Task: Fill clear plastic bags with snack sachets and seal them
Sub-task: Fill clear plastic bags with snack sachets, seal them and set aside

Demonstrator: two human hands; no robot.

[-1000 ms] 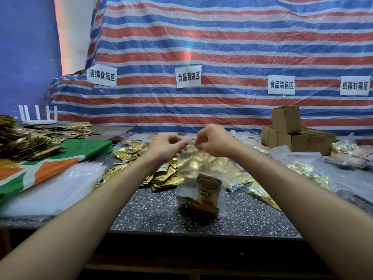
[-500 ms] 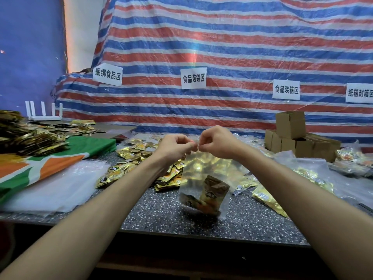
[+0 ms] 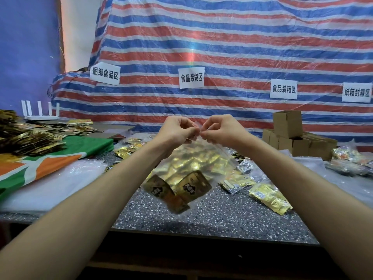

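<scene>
While both meet at centre frame, the left hand (image 3: 175,132) and the right hand (image 3: 222,131) each pinch the top edge of the clear bag (image 3: 193,156), which hangs tilted with brown sachets (image 3: 194,186) in its lower corner. Below it, the speckled table (image 3: 201,219) lies bare down to its front edge. Loose gold sachets (image 3: 269,197) crowd the lower right; a green-orange cloth (image 3: 40,164) covers the left.

— Where are we standing?
— In a makeshift packing workshop: zone signs (image 3: 191,77) are hanging on the striped tarp (image 3: 232,39) at twelve o'clock, cardboard boxes (image 3: 287,123) are sitting at two, sachets (image 3: 30,140) are lying heaped at ten.
</scene>
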